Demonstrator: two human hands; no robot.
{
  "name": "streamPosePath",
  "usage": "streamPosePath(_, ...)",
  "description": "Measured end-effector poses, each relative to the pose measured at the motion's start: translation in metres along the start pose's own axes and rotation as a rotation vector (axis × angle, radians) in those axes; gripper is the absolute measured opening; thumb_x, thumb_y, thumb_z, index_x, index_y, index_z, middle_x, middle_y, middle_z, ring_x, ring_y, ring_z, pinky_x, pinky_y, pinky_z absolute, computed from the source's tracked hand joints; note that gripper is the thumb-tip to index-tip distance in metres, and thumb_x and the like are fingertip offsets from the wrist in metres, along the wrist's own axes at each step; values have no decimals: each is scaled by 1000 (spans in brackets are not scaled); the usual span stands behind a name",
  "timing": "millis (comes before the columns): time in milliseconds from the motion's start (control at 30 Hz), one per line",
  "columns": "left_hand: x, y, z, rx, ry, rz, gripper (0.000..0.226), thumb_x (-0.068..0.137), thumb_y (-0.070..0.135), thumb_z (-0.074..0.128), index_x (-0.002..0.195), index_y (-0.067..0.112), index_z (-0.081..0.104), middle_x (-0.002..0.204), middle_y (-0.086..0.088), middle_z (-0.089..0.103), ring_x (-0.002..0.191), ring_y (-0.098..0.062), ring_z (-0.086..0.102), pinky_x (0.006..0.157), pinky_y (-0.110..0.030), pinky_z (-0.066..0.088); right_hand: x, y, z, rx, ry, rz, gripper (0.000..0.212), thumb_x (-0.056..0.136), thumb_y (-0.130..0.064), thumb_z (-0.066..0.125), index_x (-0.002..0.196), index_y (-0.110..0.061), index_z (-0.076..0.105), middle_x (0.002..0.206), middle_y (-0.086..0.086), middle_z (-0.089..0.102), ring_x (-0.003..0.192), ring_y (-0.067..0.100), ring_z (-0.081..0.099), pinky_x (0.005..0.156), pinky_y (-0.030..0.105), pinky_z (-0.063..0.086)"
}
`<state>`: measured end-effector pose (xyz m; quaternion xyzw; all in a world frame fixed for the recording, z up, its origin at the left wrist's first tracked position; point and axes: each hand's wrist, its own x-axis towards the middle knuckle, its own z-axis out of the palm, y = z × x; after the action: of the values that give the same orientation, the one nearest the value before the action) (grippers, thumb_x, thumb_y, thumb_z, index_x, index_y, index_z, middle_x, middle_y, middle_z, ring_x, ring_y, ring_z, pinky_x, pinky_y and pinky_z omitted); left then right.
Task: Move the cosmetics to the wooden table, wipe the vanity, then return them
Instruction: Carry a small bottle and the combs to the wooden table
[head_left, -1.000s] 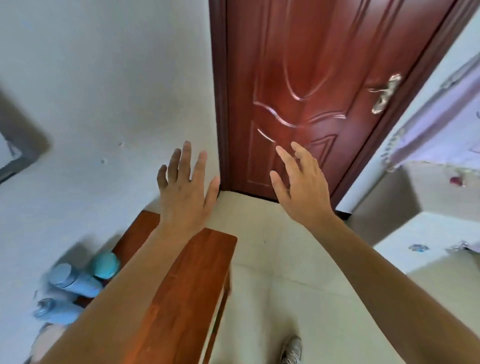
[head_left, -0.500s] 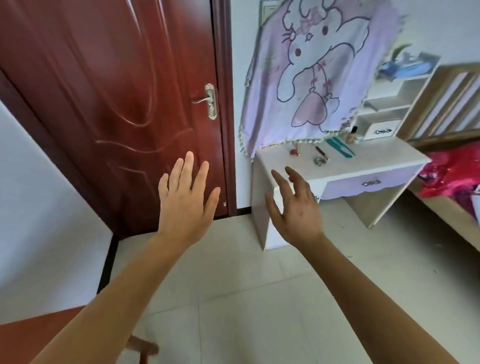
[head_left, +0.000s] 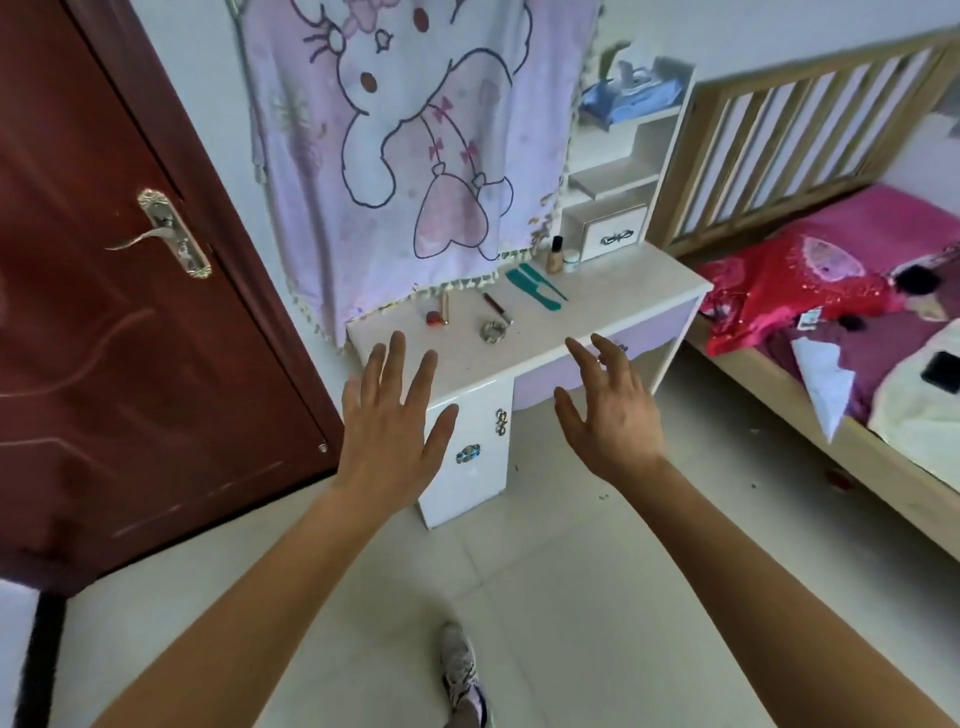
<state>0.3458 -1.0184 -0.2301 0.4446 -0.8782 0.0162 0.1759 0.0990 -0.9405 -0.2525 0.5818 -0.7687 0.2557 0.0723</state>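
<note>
Foreground: a sneaker (head_left: 461, 670) stood on the pale tiled floor (head_left: 571, 597), between two bare forearms reaching forward.
Left hand: the left hand (head_left: 389, 431) was spread flat, palm down, fingers apart, grasping nothing; it hung in front of the near left corner of the vanity.
Right hand: the right hand (head_left: 610, 415) was released, fingers loosely curved, empty, in front of the lilac drawer (head_left: 660, 332).
Vanity: the white vanity (head_left: 467, 467) stood against the wall, between the dark red door (head_left: 130, 312) and the bed (head_left: 857, 364).
Tabletop, near part: on the tabletop (head_left: 613, 296) lay a small red item (head_left: 434, 317), touching or just beside a slim gold tube (head_left: 444, 307), a dark pencil-like stick (head_left: 496, 307) and a silvery coiled object (head_left: 492, 331).
Tabletop, middle: two teal combs (head_left: 535, 285) lay side by side.
Tabletop, far part: a beige foundation bottle (head_left: 555, 254) stood upright just beside a small white jar (head_left: 570, 259), next to the small drawer box (head_left: 613, 236).
Backdrop: a lilac cartoon-print cloth (head_left: 415, 130) hung behind the vanity; a blue pack (head_left: 631, 93) sat on the top shelf.
</note>
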Motion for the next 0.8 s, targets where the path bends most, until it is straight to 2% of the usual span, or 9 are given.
streamPosePath(333, 227, -11, 109, -93, -140, 11, 69, 99, 54, 24, 157, 20, 9, 163, -14, -12, 150, -32, -5, 118, -52, 13, 181, 102, 61, -110, -160, 126, 59, 95, -40, 54, 149, -23, 36, 153, 9, 34, 128, 32, 48, 94, 47, 51)
streamPosePath(467, 317, -9, 129, -83, -169, 59, 69, 99, 53, 30, 157, 21, 9, 163, -11, -13, 150, -30, -7, 119, -51, 12, 243, 137, 70, -114, -157, 193, 59, 95, -39, 53, 149, -24, 35, 152, 9, 34, 129, 31, 47, 93, 47, 52)
streamPosePath(567, 371, -1, 149, -53, -194, 83, 70, 98, 54, 25, 157, 23, 6, 163, -10, -15, 150, -29, -8, 120, -50, 12, 276, 167, 84, -109, -164, 231, 60, 95, -40, 53, 149, -25, 34, 153, 9, 33, 131, 29, 46, 95, 47, 52)
streamPosePath(800, 445, 7, 245, -44, -335, -49, 70, 99, 58, 21, 156, 27, -5, 161, -3, -25, 149, -24, -18, 120, -48, 3, 364, 255, 157, -46, -310, 200, 63, 94, -40, 55, 150, -27, 31, 155, 6, 31, 134, 28, 43, 102, 45, 47)
